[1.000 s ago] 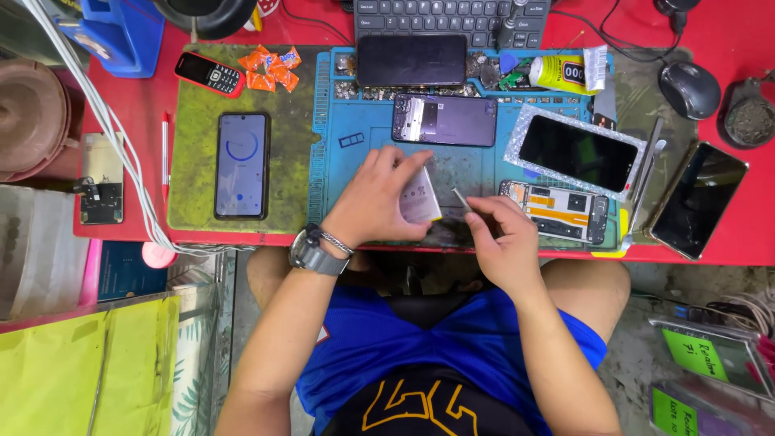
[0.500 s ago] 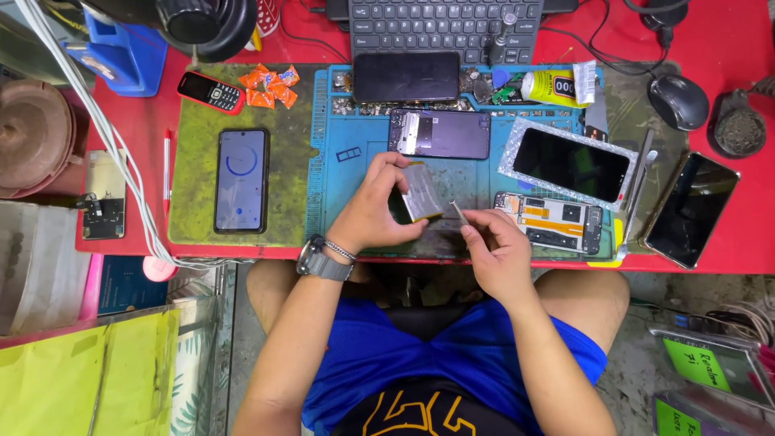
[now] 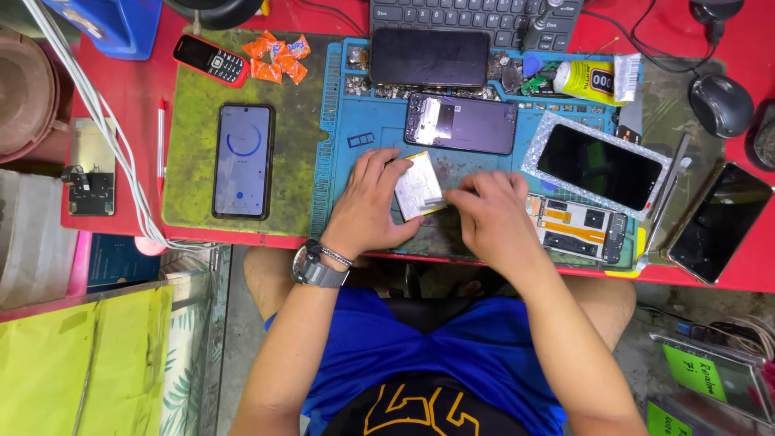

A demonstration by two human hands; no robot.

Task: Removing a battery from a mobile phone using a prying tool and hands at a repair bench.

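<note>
— What are you doing right now?

— I'm holding a battery [image 3: 420,187] down on the blue mat [image 3: 367,121] with my left hand [image 3: 367,202], fingers curled along its left edge and thumb tucked under its lower corner. My right hand [image 3: 492,214] is pinching at the battery's right edge; whether there's a thin tool in those fingers, I cannot tell.

— Where's the battery sitting?

— Near the front of the mat, just below the opened phone [image 3: 462,123], with a bare frame [image 3: 577,226] to the right.

— Which step would you call this?

— I'm judging it as working on the battery's edge, likely its strip or tab.

— And the next move?

— It's calling for a steady left grip, I think, and a gentle, flat pull, without bending the cell.
</note>
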